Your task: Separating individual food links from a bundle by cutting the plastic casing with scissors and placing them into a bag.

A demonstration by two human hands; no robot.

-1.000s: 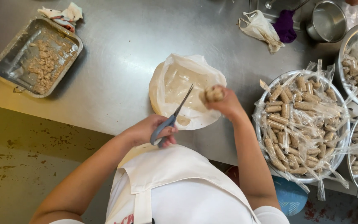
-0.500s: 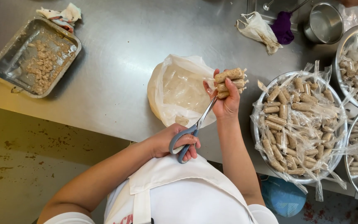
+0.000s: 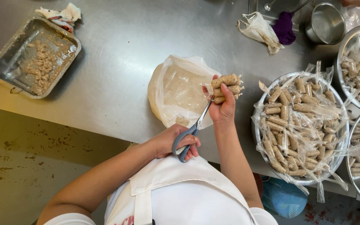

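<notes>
Holding as before, right hand (image 3: 223, 109) grip closed on sausages (image 3: 226, 87), left hand (image 3: 172, 141) grip closed on scissors (image 3: 192, 132), barely shifted

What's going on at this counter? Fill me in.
A person in a white apron stands at a steel counter. The right hand holds up a small pack of sausages over a plastic bag. The left hand works grey-handled scissors, tips at the pack. Metal bowls of wrapped sausages sit to the right, and a tray of scraps to the left.
</notes>
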